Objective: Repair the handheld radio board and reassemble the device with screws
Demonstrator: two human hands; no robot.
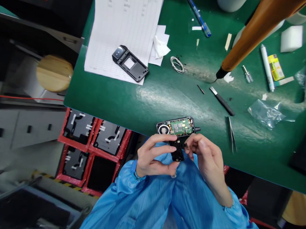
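Observation:
My left hand grips a small black plastic part between thumb and fingers, just off the table's near edge. Close by on its right, my right hand pinches a tiny dark piece, too small to name. Just beyond both hands, an opened handheld device lies at the table edge, with a green circuit board, a round speaker-like disc and a stubby antenna showing. A matching black housing rests on the paper sheet at the upper left.
Tweezers and a black-handled blade tool lie right of the device. An orange-brown electric screwdriver hangs over the table. A wire coil, a blue pen, a clear plastic bag and a printed sheet are around.

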